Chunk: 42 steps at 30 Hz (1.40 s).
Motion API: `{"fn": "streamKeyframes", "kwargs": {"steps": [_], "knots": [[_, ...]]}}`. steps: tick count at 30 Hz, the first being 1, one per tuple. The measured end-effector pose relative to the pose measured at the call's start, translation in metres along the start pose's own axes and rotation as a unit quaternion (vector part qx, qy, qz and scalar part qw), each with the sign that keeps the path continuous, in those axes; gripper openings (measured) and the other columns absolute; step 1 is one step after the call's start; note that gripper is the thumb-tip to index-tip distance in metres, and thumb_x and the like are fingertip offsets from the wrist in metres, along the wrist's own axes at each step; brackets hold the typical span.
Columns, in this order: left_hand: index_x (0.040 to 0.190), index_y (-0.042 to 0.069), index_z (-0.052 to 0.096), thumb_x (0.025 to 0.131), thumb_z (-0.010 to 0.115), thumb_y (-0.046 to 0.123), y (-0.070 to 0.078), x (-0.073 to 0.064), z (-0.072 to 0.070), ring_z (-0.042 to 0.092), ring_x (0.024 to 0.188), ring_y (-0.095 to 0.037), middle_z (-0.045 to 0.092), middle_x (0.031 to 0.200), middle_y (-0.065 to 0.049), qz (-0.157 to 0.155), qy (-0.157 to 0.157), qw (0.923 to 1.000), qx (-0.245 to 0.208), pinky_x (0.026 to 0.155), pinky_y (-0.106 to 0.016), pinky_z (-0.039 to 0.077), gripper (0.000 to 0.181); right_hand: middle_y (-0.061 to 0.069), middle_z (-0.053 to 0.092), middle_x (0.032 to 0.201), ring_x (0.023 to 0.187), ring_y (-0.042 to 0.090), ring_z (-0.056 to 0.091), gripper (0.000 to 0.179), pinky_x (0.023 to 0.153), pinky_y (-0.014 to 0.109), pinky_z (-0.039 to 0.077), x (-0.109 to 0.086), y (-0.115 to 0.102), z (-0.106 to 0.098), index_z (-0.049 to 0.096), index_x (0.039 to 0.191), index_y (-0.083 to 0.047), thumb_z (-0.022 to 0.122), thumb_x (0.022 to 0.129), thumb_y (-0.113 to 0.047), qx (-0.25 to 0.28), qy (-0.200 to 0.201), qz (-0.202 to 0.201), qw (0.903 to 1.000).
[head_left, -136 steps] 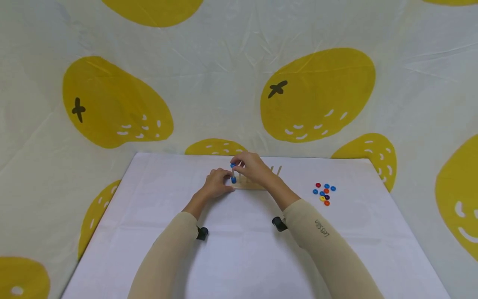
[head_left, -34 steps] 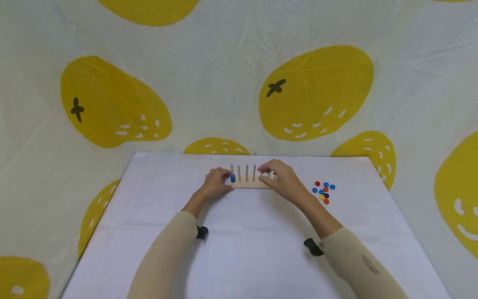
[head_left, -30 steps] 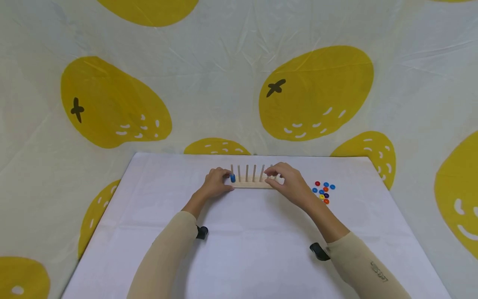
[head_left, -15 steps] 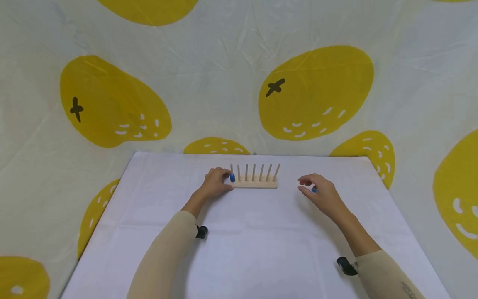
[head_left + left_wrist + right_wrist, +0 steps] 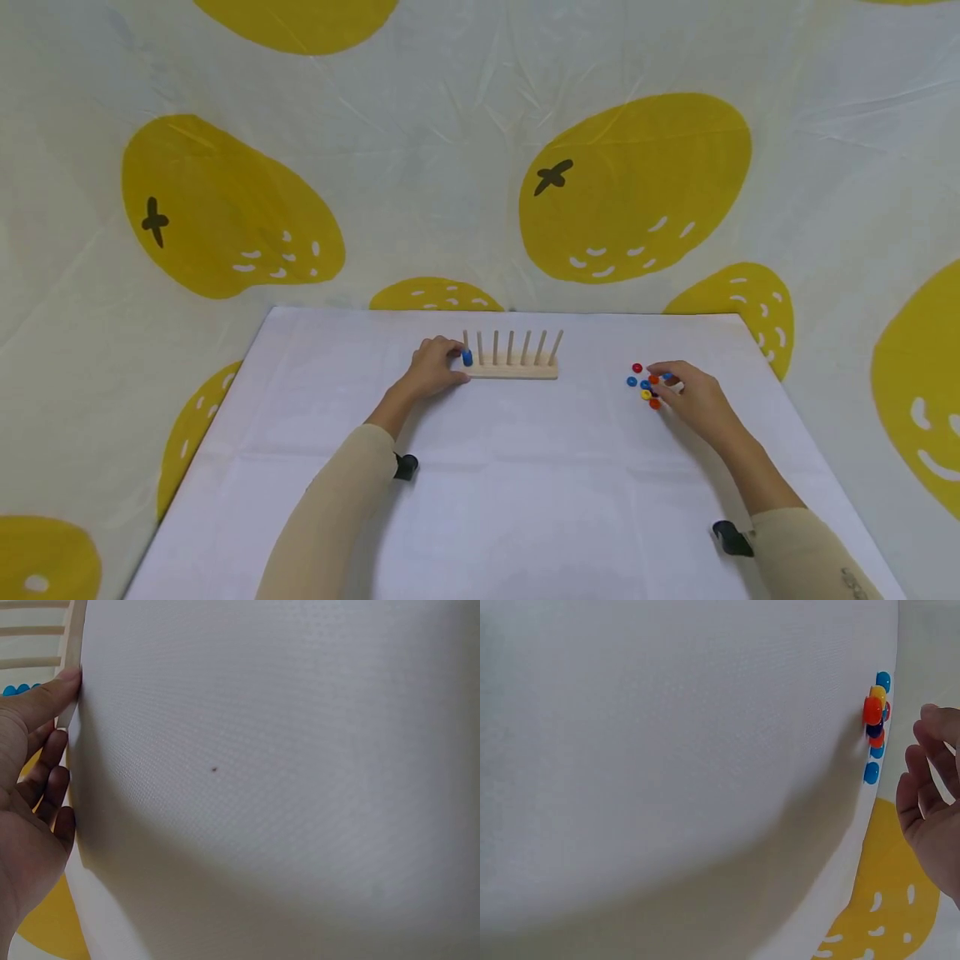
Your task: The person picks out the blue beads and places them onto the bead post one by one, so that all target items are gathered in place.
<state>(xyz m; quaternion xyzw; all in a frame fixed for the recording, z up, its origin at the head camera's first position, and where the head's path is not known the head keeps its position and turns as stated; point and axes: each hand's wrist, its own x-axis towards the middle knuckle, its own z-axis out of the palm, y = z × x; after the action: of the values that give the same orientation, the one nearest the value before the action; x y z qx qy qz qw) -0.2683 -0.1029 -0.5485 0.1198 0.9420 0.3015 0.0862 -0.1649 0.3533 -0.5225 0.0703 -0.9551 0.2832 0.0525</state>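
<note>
A wooden peg board (image 5: 512, 372) with a row of upright pegs stands near the table's back. Several blue beads (image 5: 467, 358) are stacked low on its leftmost peg. My left hand (image 5: 431, 368) holds the board's left end; in the left wrist view the thumb (image 5: 52, 697) lies along its near edge. Over a loose pile of beads on the right hovers my right hand (image 5: 699, 400), thumb and fingers apart. Around it lie a red bead (image 5: 637, 367), a yellow bead (image 5: 646, 395), an orange bead (image 5: 873, 710) and blue beads (image 5: 871, 773). The hand partly covers the pile in the head view.
A white cloth (image 5: 495, 500) covers the table. Behind it hangs a pale backdrop (image 5: 435, 167) with big yellow fruit shapes. Dark wrist cameras (image 5: 732, 539) sit at both sleeves.
My right hand put a blue bead on the leftmost peg, let go, then moved right past the board to the loose beads. My left hand stays at the board's left end.
</note>
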Motion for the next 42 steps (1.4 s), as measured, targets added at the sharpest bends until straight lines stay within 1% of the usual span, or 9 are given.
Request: {"fn": "streamKeyframes", "kwargs": {"steps": [2, 4, 7, 10, 12, 18, 24, 31, 42], "knots": [[0.134, 0.011, 0.067, 0.084, 0.087, 0.029, 0.000, 0.001, 0.000, 0.050, 0.120, -0.026, 0.064, 0.126, -0.005, 0.000, 0.002, 1.0000, 0.000, 0.111, -0.047, 0.038, 0.057, 0.020, 0.069, 0.122, 0.100, 0.032, 0.063, 0.034, 0.080, 0.031, 0.056, 0.001, 0.003, 0.000, 0.066, 0.130, -0.003, 0.071, 0.097, -0.009, -0.002, -0.014, 0.008, 0.9999], [0.134, 0.012, 0.067, 0.084, 0.087, 0.030, -0.001, 0.001, 0.000, 0.050, 0.120, -0.026, 0.064, 0.126, -0.005, -0.001, 0.002, 1.0000, 0.001, 0.111, -0.047, 0.038, 0.056, 0.021, 0.067, 0.123, 0.101, 0.033, 0.063, 0.034, 0.083, 0.041, 0.058, 0.003, 0.005, 0.001, 0.066, 0.131, -0.003, 0.069, 0.097, -0.008, -0.003, -0.025, 0.013, 0.9996], [0.134, 0.012, 0.067, 0.085, 0.087, 0.030, 0.000, 0.001, 0.000, 0.050, 0.120, -0.026, 0.064, 0.126, -0.005, -0.004, 0.002, 1.0000, 0.000, 0.111, -0.047, 0.037, 0.056, 0.023, 0.065, 0.125, 0.103, 0.036, 0.062, 0.035, 0.088, 0.053, 0.057, 0.006, 0.006, 0.002, 0.065, 0.133, -0.003, 0.067, 0.098, -0.006, 0.000, -0.044, 0.023, 0.9988], [0.135, 0.012, 0.066, 0.085, 0.086, 0.030, 0.000, 0.000, 0.000, 0.050, 0.121, -0.026, 0.064, 0.127, -0.005, -0.005, 0.000, 1.0000, 0.001, 0.113, -0.047, 0.037, 0.057, 0.024, 0.065, 0.126, 0.106, 0.039, 0.061, 0.036, 0.093, 0.058, 0.055, 0.011, 0.006, 0.002, 0.063, 0.134, -0.003, 0.064, 0.099, -0.005, -0.002, -0.066, 0.037, 0.9972], [0.135, 0.012, 0.066, 0.085, 0.086, 0.030, 0.000, 0.000, 0.000, 0.050, 0.121, -0.027, 0.064, 0.127, -0.006, -0.004, -0.002, 1.0000, 0.000, 0.113, -0.047, 0.037, 0.057, 0.024, 0.065, 0.126, 0.108, 0.040, 0.060, 0.036, 0.094, 0.059, 0.054, 0.014, 0.007, 0.002, 0.063, 0.134, -0.003, 0.064, 0.098, -0.006, -0.007, -0.079, 0.047, 0.9957], [0.135, 0.011, 0.067, 0.084, 0.087, 0.029, 0.001, -0.001, -0.002, 0.051, 0.121, -0.027, 0.064, 0.126, -0.006, -0.002, -0.001, 1.0000, -0.004, 0.112, -0.048, 0.038, 0.057, 0.025, 0.066, 0.126, 0.109, 0.041, 0.059, 0.034, 0.094, 0.057, 0.054, 0.023, 0.008, 0.004, 0.066, 0.133, -0.005, 0.065, 0.099, -0.010, -0.016, -0.114, 0.059, 0.9915], [0.134, 0.011, 0.067, 0.084, 0.087, 0.028, 0.001, -0.001, -0.002, 0.051, 0.121, -0.027, 0.064, 0.125, -0.006, 0.003, 0.000, 1.0000, -0.004, 0.112, -0.048, 0.038, 0.056, 0.026, 0.065, 0.129, 0.113, 0.044, 0.059, 0.033, 0.099, 0.062, 0.050, 0.026, 0.005, 0.005, 0.067, 0.129, -0.004, 0.067, 0.097, -0.009, -0.029, -0.129, 0.068, 0.9889], [0.134, 0.011, 0.067, 0.084, 0.087, 0.028, 0.000, 0.000, -0.001, 0.051, 0.121, -0.027, 0.064, 0.126, -0.006, 0.006, 0.005, 1.0000, 0.001, 0.111, -0.048, 0.038, 0.057, 0.028, 0.064, 0.129, 0.114, 0.044, 0.058, 0.033, 0.101, 0.063, 0.049, 0.027, 0.005, 0.009, 0.068, 0.127, -0.001, 0.072, 0.094, -0.006, -0.040, -0.122, 0.064, 0.9897], [0.135, 0.011, 0.067, 0.085, 0.087, 0.029, 0.000, 0.000, -0.001, 0.051, 0.121, -0.027, 0.064, 0.125, -0.006, 0.004, 0.000, 1.0000, 0.003, 0.112, -0.048, 0.038, 0.057, 0.028, 0.062, 0.123, 0.109, 0.041, 0.058, 0.034, 0.100, 0.060, 0.050, 0.024, 0.008, 0.013, 0.067, 0.127, 0.002, 0.072, 0.096, -0.010, -0.046, -0.109, 0.064, 0.9909]]}}
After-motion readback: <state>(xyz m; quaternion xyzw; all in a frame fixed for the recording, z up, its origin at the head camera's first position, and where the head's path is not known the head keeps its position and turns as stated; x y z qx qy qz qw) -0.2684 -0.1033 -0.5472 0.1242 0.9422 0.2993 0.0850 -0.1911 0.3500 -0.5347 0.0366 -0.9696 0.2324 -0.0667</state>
